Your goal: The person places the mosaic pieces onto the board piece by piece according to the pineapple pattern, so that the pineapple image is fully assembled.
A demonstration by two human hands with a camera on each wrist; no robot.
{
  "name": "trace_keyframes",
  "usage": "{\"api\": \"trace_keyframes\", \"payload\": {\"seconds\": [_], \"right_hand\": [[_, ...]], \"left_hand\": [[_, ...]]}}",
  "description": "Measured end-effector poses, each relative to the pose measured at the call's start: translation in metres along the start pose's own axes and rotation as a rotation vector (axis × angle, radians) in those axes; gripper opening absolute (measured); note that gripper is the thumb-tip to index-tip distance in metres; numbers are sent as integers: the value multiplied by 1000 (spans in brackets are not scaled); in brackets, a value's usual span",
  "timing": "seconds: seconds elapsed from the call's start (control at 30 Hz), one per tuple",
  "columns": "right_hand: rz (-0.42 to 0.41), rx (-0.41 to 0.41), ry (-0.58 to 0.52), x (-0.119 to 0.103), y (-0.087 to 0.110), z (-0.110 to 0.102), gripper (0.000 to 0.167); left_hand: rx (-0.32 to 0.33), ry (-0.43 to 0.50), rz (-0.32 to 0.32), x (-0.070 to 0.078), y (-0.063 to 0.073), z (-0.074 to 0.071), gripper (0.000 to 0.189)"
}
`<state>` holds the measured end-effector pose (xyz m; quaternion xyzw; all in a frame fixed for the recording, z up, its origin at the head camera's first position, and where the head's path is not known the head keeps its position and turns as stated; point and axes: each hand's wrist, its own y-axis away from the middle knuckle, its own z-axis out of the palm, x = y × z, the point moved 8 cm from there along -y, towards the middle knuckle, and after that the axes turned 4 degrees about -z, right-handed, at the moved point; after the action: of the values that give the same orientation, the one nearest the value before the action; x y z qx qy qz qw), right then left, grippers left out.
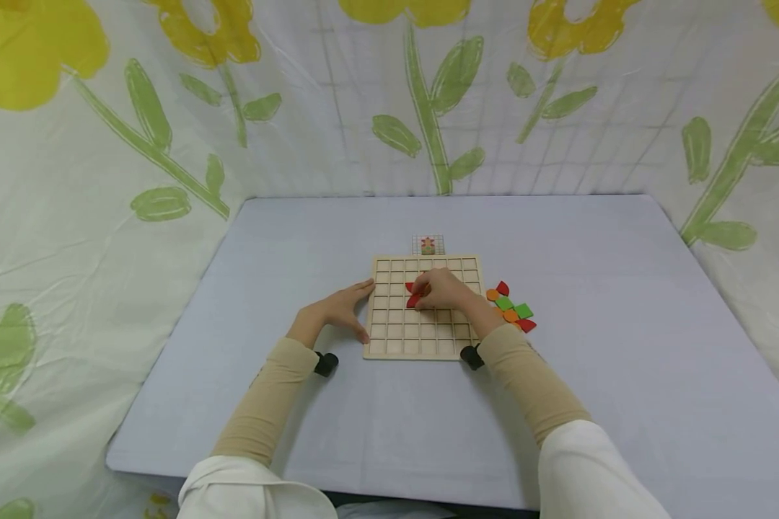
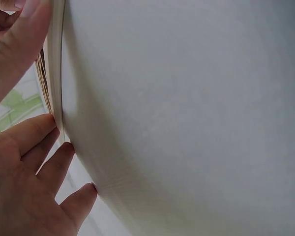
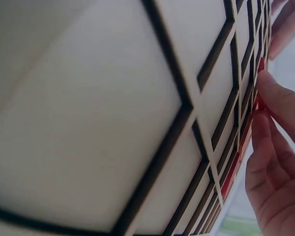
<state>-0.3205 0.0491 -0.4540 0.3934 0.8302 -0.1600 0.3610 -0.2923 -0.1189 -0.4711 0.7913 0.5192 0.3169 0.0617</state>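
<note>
A square wooden grid board lies at the middle of the table. My left hand rests beside its left edge, fingers spread; in the left wrist view the fingertips are along the board's side. Over the upper middle cells, my right hand pinches a red petal-shaped piece between thumb and forefinger, right at the grid. Another red piece sits just above it, partly covered by the fingers. In the right wrist view, the pinched red piece stands close against the board.
Loose pieces lie right of the board: a red petal, a green diamond, an orange disc and several more, some behind the right forearm. A small picture card with a gridded flower design touches the board's far edge.
</note>
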Motion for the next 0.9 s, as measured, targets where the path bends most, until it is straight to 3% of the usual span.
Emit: {"api": "trace_keyframes", "payload": {"seconds": [0.2,0.47,0.9], "right_hand": [[53,-17,65,-2,-1,4,23],[53,-46,174,-5,-1,7,20],[55,-26,163,-4,0,6,20]], "left_hand": [[-3,-1,-15,1,0,0,114],[-2,7,-16,1,0,0,114],[3,17,7,-1,1,0,113]]}}
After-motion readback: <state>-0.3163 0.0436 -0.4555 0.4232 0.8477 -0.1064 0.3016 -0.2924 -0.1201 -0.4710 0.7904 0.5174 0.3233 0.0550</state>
